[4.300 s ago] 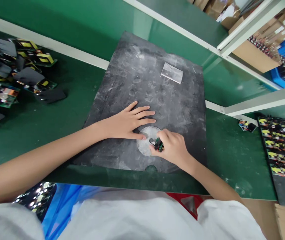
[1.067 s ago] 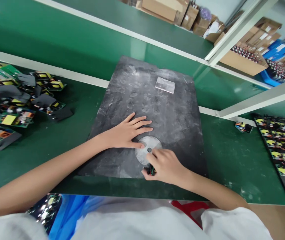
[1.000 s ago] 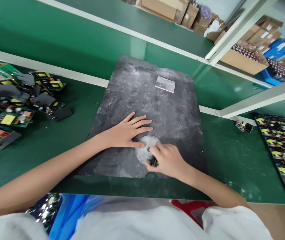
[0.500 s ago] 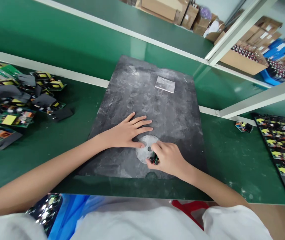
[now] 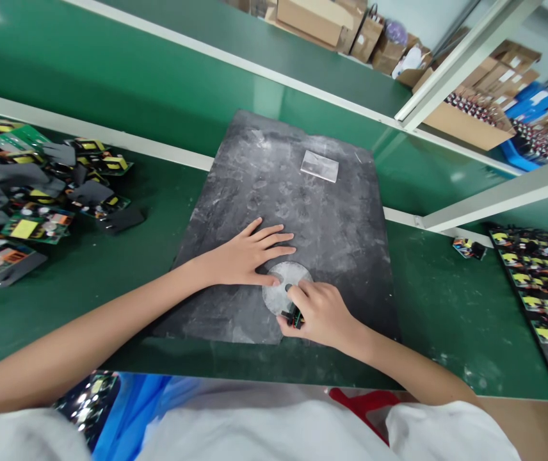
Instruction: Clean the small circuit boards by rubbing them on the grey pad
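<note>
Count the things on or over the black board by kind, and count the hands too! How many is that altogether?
Hands: 2, a left hand and a right hand
Grey disc with a centre hole: 1
Small electronic part in the right hand's fingers: 1
Silvery-grey rectangular block: 1
Total: 5

Bright, even light leaves soft glare on the green panel (image 5: 235, 89); edges stretch.
</note>
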A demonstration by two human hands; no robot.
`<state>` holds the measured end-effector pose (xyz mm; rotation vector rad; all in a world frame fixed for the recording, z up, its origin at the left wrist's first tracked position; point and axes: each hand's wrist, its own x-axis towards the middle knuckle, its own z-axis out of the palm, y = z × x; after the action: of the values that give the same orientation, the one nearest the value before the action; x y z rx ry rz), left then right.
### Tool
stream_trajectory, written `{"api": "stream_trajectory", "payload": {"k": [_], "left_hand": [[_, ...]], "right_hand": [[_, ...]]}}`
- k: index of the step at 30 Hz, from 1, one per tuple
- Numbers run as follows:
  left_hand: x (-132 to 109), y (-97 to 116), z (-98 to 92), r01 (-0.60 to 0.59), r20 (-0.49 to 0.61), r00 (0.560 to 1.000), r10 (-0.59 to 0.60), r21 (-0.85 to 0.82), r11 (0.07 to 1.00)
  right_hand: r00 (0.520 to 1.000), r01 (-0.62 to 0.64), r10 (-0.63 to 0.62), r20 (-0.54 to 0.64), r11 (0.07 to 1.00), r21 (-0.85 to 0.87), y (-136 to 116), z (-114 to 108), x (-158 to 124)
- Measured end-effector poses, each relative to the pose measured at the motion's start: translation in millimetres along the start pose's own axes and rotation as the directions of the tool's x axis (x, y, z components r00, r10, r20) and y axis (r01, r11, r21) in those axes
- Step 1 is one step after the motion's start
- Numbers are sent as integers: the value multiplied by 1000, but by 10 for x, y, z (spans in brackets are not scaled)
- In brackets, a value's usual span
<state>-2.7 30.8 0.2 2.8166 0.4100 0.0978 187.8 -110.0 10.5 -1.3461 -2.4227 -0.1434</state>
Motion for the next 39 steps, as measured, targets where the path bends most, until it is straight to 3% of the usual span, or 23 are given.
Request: {"api": "stream_trajectory", "payload": {"k": [39], "left_hand": [[-15, -12, 55, -22, -80, 997, 16, -72, 997]], "right_hand": [[996, 43, -34, -83, 993, 107, 36, 99, -59]]}}
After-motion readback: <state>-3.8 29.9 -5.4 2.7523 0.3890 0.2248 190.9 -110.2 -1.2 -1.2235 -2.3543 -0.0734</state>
